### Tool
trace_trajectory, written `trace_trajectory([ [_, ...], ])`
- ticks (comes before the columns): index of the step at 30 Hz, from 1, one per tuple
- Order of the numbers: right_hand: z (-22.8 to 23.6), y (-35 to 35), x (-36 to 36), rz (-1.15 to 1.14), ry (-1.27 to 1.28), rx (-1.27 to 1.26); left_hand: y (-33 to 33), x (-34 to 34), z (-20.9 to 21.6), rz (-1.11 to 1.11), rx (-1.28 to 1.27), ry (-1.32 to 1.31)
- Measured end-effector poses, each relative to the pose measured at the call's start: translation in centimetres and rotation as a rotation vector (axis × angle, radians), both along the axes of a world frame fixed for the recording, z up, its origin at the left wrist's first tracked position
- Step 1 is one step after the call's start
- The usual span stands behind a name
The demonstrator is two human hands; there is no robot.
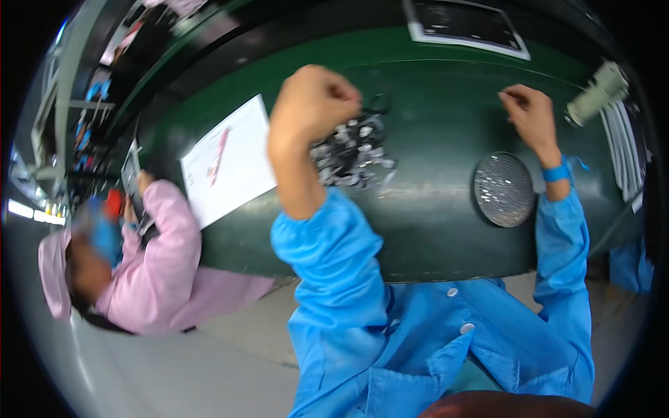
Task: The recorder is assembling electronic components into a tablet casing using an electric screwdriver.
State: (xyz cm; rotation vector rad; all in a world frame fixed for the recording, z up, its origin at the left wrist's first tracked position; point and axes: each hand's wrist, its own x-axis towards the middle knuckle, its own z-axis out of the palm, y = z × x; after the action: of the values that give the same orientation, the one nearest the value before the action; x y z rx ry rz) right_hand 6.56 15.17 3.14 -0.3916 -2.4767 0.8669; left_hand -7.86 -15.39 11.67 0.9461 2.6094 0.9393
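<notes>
My left hand is raised over the far edge of a pile of small black and silver parts. Its fingers are curled closed, and whatever is in them is hidden. A small dark loop-like piece shows just beside the fingertips. Off to the right, my right hand has thumb and forefinger drawn together in a pinch; anything between them is too small to make out. A blue band circles that wrist. Below this hand, a round dish holds many tiny shiny pieces.
A green-topped table lies before me. White paper with a reddish pen-like item is at left. A dark framed panel lies at the back. A pale green cylinder and grey strips stand right. A pink-clad co-worker sits left.
</notes>
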Motion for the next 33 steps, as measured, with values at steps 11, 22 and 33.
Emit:
trace_trajectory([
  [11, -0.2, 2.9, 4.7, 0.082, 0.054, 0.075, -1.4, 0.7, 0.7, 0.153, 0.096, 0.047],
  [22, -1.6, 3.0, 6.8, -0.142, -0.093, -0.202, 1.5, 2.5, 2.3, 0.147, 0.122, 0.086],
  [33, -2.3, 3.0, 6.0, -0.059, 0.139, -0.297, 13.9, 3.7, -1.6, -0.119, -0.035, 0.303],
])
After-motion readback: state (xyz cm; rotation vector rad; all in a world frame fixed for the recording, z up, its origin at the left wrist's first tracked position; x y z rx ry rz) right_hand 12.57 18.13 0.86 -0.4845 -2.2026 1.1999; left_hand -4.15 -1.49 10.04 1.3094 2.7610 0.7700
